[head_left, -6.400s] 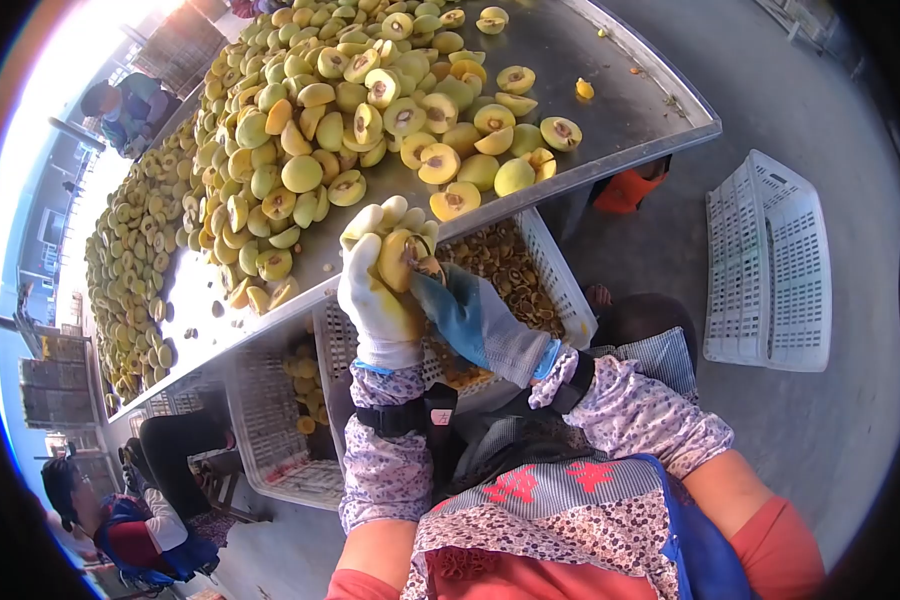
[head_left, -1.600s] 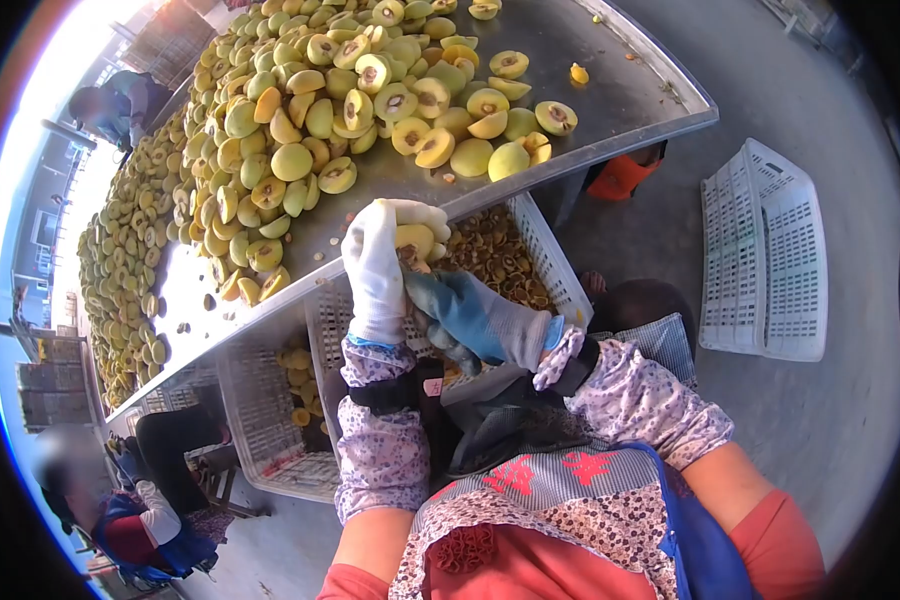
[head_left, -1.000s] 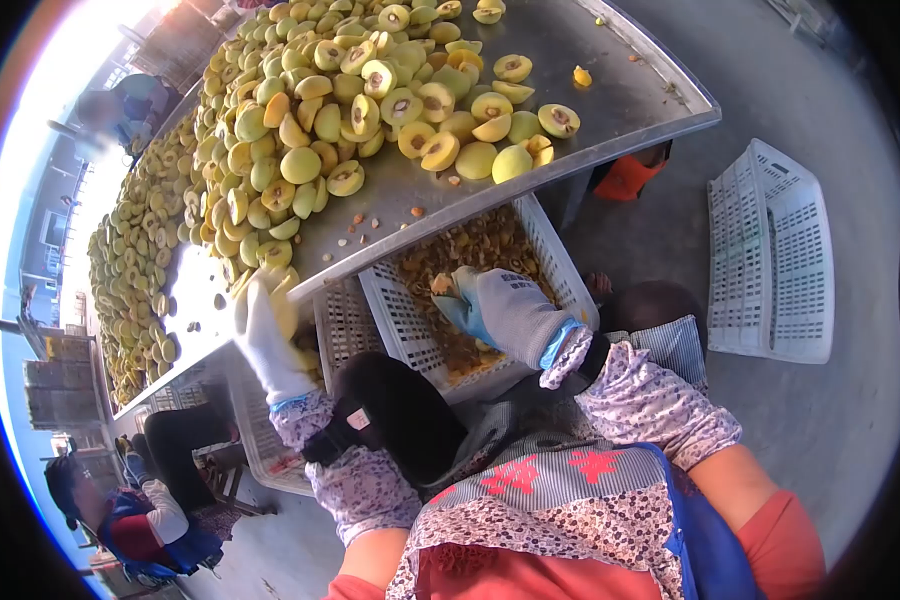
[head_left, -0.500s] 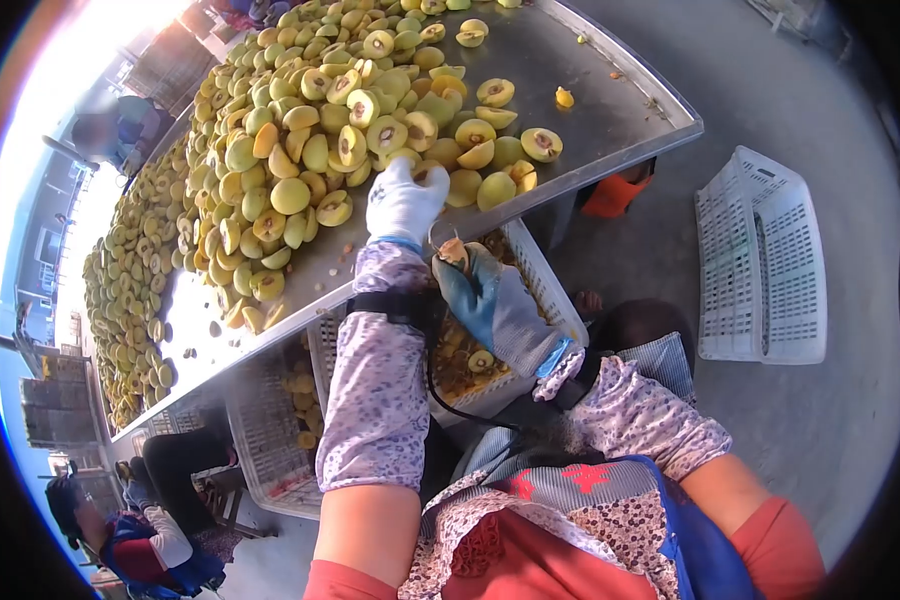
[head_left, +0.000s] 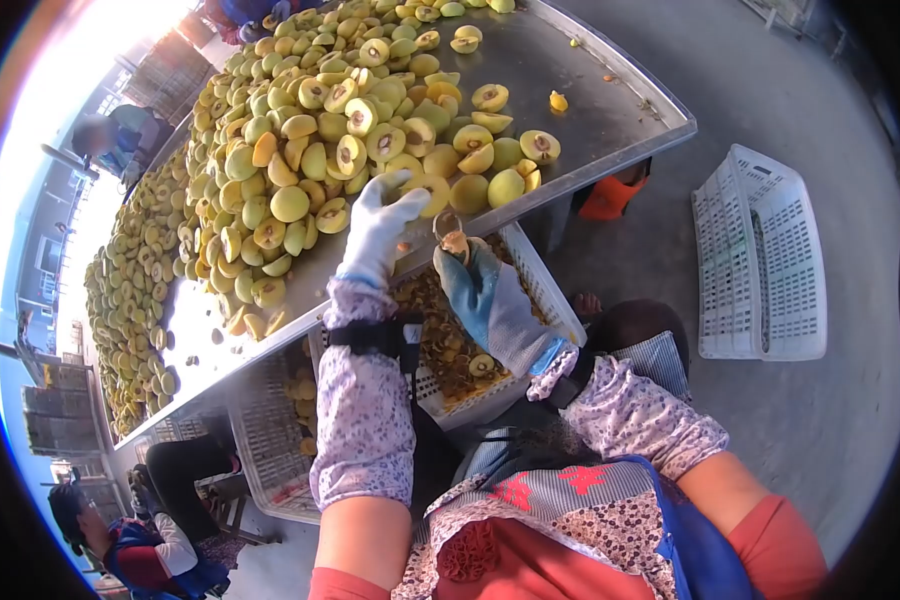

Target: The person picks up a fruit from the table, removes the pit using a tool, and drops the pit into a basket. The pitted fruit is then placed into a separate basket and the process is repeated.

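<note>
My left hand (head_left: 378,228), in a white glove, is just above the near edge of the metal table. Its thumb and fingers are closed around the side of a yellow-green apricot half (head_left: 428,194), whose cut face shows. To the right, my right hand (head_left: 475,285), in a grey and blue glove, is closed on a small tool with a metal loop (head_left: 448,226) and a wood-coloured handle (head_left: 455,243). The loop points up toward the apricot half, a short distance from it. A large heap of halved apricots (head_left: 290,205), many with brown pits, lies beyond my hands.
The metal table (head_left: 610,130) has a raised rim. Below it stands a white crate (head_left: 545,280) holding wet fruit scraps, with another crate (head_left: 270,450) to its left. A white basket (head_left: 760,260) is on the floor at right. Co-workers sit at left.
My left hand has drawn back from the heap toward the lower left, with the apricot half in its fingers. My right hand, with the loop tool, has barely moved.
</note>
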The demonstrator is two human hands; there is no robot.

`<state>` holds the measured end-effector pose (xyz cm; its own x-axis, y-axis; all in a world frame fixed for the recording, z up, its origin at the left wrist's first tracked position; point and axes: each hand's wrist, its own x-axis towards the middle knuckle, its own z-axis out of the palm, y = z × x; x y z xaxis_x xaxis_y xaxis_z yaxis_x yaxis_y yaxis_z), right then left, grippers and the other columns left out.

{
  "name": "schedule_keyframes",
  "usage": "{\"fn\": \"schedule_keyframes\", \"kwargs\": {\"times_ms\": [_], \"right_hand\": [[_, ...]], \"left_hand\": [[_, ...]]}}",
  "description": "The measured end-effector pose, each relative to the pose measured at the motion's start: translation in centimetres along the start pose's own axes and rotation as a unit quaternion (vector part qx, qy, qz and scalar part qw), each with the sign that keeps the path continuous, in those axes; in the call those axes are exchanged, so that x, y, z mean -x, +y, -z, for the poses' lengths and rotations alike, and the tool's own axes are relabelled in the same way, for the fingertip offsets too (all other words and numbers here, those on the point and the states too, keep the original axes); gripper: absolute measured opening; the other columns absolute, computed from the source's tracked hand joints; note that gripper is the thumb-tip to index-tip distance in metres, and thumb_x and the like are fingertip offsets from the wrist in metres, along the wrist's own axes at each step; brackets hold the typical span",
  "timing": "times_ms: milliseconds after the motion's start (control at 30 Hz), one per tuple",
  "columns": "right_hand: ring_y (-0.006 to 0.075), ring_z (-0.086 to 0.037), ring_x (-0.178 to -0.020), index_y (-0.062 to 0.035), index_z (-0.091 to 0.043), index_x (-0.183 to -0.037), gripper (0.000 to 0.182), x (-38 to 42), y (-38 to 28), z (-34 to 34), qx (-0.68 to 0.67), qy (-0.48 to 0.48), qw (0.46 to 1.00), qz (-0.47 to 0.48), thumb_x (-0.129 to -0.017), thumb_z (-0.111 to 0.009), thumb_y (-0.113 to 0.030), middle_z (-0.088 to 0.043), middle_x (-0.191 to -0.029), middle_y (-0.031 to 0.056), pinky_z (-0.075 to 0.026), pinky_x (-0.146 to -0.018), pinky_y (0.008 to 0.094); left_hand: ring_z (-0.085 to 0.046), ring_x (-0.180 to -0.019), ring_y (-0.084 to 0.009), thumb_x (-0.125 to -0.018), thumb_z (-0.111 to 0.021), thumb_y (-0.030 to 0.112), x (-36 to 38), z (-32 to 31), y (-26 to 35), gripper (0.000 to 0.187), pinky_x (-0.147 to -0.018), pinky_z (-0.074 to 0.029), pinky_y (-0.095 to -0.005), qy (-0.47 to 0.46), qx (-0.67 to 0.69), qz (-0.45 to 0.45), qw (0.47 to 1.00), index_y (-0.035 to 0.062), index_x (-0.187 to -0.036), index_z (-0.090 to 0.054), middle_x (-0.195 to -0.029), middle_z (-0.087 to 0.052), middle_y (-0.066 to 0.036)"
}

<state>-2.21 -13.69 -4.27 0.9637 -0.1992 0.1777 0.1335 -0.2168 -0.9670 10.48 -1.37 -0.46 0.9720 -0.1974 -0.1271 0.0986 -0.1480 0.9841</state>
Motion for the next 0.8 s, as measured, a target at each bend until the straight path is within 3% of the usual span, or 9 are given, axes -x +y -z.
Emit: {"fn": "schedule_keyframes", "kwargs": {"times_ms": [167,300,333,433,500,600,700,767,800], "right_hand": [[0.0230,-0.071,-0.078,-0.0039,-0.062,-0.110,0.024,0.1,-0.4,-0.8,-0.174,-0.029,0.984,0.006,-0.098,-0.062,-0.024,-0.070,-0.086,0.0096,-0.053,-0.065,0.0323],[0.0164,-0.067,-0.086,-0.0010,-0.062,-0.114,0.028,0.3,-2.4,-0.5,-0.099,-0.090,0.989,-0.067,-0.100,-0.060,-0.025,-0.070,-0.095,0.0079,-0.052,-0.073,0.0284],[0.0134,-0.065,-0.087,0.0000,-0.061,-0.115,0.030,0.3,-2.1,-1.2,-0.173,-0.094,0.975,-0.100,-0.101,-0.059,-0.026,-0.070,-0.096,0.0084,-0.051,-0.074,0.0282],[0.0093,-0.060,-0.088,0.0006,-0.061,-0.116,0.033,0.5,-2.3,-1.4,-0.246,-0.097,0.955,-0.137,-0.101,-0.058,-0.029,-0.070,-0.095,0.0093,-0.050,-0.074,0.0287],[0.0082,-0.058,-0.087,0.0004,-0.061,-0.116,0.034,0.3,-2.9,-1.1,-0.249,-0.095,0.954,-0.139,-0.102,-0.057,-0.031,-0.070,-0.093,0.0099,-0.050,-0.074,0.0295],[0.0107,-0.060,-0.079,0.0010,-0.062,-0.114,0.035,-0.1,-3.0,-1.0,-0.251,-0.140,0.941,-0.177,-0.102,-0.057,-0.031,-0.069,-0.085,0.0124,-0.051,-0.070,0.0318],[0.0202,-0.068,-0.080,0.0007,-0.064,-0.112,0.036,0.1,-2.1,-1.6,-0.119,-0.138,0.979,-0.096,-0.100,-0.058,-0.033,-0.070,-0.085,0.0166,-0.053,-0.072,0.0346],[0.0074,-0.059,-0.073,-0.0001,-0.064,-0.104,0.030,0.5,-1.8,-1.9,-0.049,-0.125,0.989,-0.066,-0.101,-0.057,-0.029,-0.066,-0.078,0.0039,-0.049,-0.064,0.0287],[0.0074,-0.059,-0.073,-0.0001,-0.064,-0.104,0.030,0.4,-1.5,-2.0,-0.049,-0.125,0.989,-0.067,-0.101,-0.057,-0.029,-0.066,-0.078,0.0039,-0.049,-0.064,0.0287]], "left_hand": [[-0.063,-0.105,-0.0178,-0.089,-0.070,0.018,5.3,0.9,0.8,0.046,-0.086,-0.051,-0.0299,-0.013,0.152,-0.050,0.987,0.0017,-0.129,-0.056,-0.117,-0.065,-0.011],[-0.062,-0.109,-0.0218,-0.091,-0.067,0.019,7.1,-0.3,-1.3,0.038,-0.090,-0.052,-0.0346,0.024,0.278,-0.085,0.957,0.0027,-0.123,-0.056,-0.116,-0.064,-0.012],[-0.064,-0.093,-0.0237,-0.096,-0.063,0.019,8.1,-1.6,0.2,0.027,-0.088,-0.052,-0.0326,-0.011,0.347,-0.098,0.933,0.0014,-0.114,-0.056,-0.113,-0.065,-0.017],[-0.063,-0.096,-0.0265,-0.099,-0.059,0.028,8.6,-3.4,1.4,0.033,-0.086,-0.053,-0.0364,0.048,0.442,-0.011,0.895,0.0033,-0.120,-0.054,-0.116,-0.063,-0.019],[-0.062,-0.104,-0.0281,-0.101,-0.054,0.037,8.4,-2.8,0.9,0.042,-0.088,-0.054,-0.0404,0.011,0.395,-0.013,0.919,0.0039,-0.126,-0.053,-0.121,-0.062,-0.018],[-0.062,-0.108,-0.0299,-0.101,-0.051,0.040,8.1,-2.5,1.0,0.047,-0.090,-0.054,-0.0415,0.083,0.391,-0.029,0.916,0.0023,-0.129,-0.054,-0.120,-0.062,-0.017],[-0.062,-0.111,-0.0310,-0.103,-0.046,0.044,7.9,-1.5,0.7,0.050,-0.092,-0.054,-0.0412,0.104,0.402,-0.020,0.910,0.0004,-0.127,-0.055,-0.120,-0.063,-0.017],[-0.062,-0.112,-0.0338,-0.103,-0.043,0.048,7.8,-1.3,0.3,0.056,-0.092,-0.054,-0.0434,0.094,0.399,0.003,0.912,-0.0013,-0.126,-0.056,-0.121,-0.063,-0.017],[-0.062,-0.112,-0.0338,-0.103,-0.043,0.048,8.0,-1.4,0.5,0.056,-0.092,-0.054,-0.0434,0.094,0.399,0.004,0.912,-0.0013,-0.126,-0.056,-0.121,-0.063,-0.017]]}}
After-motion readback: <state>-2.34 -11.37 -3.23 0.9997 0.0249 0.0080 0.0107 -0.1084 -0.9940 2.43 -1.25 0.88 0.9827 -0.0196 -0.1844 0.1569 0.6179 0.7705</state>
